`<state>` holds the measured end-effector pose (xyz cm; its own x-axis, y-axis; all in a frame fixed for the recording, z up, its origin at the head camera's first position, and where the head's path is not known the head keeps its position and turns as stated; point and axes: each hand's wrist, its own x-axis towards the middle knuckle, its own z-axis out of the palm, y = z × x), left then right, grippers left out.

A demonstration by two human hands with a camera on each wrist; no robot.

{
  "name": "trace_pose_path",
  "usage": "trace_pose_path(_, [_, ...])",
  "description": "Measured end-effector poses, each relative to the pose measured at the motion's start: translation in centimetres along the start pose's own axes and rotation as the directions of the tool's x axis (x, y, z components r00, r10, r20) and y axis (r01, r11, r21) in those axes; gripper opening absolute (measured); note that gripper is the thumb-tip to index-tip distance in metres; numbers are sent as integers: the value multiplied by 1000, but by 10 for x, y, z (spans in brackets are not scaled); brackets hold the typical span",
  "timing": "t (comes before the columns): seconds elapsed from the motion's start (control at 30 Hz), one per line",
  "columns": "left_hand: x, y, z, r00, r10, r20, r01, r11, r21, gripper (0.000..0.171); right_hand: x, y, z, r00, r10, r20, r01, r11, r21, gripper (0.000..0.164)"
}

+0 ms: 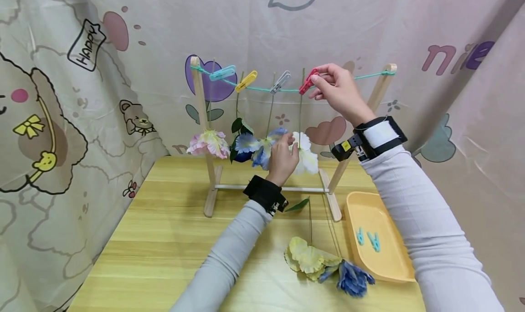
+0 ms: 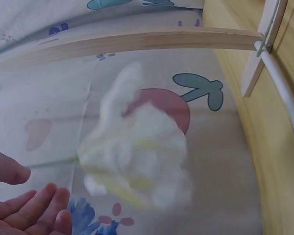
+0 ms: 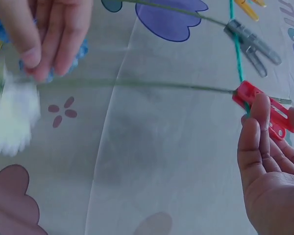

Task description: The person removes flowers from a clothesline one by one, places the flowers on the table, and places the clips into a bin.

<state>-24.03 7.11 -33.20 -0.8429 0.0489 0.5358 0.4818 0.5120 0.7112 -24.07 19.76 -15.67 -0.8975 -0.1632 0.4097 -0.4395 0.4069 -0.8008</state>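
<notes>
My right hand (image 1: 339, 92) pinches a red clothespin (image 3: 244, 92) between thumb and fingers. The clothespin sits on the green line (image 1: 369, 76) with the stem of a white flower (image 1: 307, 159) in its jaws. That flower hangs head down, blurred in both wrist views. Beside its head is my left hand (image 1: 283, 159), its thumb and fingers apart around the upper stem in the left wrist view. Just left of it hangs a light blue flower (image 1: 248, 143), partly covered by this hand in the head view. A grey clothespin (image 1: 280, 82) holds its stem.
A yellow clothespin (image 1: 246, 81) and a light blue clothespin (image 1: 223, 73) hold further stems, one with a pink flower (image 1: 209, 144). The line spans a wooden stand (image 1: 199, 93). On the table lie a yellow flower (image 1: 307, 257), a dark blue flower (image 1: 354, 279) and a tray (image 1: 393, 273) containing teal clothespins (image 1: 374, 242).
</notes>
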Motion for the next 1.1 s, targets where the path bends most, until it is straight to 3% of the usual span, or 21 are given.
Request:
trace_pose_path(0.23, [-3, -6, 5, 1000, 2, -9, -2, 1000, 8, 26, 0, 1, 2, 1000, 22, -8, -21, 998, 66, 19])
trace_pose_path(0.53, [-7, -9, 4, 999, 20, -27, -19, 1000, 9, 19, 0, 8, 3, 1000, 12, -20, -9, 994, 107, 18])
trace_pose_path(0.73, [-12, -9, 3, 999, 25, -19, -25, 1000, -16, 19, -1, 9, 3, 999, 7, -42, -3, 997, 80, 16])
trace_pose_path(1.1, [-11, -1, 0, 1000, 5, -18, -6, 997, -78, 21, -1, 6, 2, 989, -101, -106, 102, 995, 13, 7])
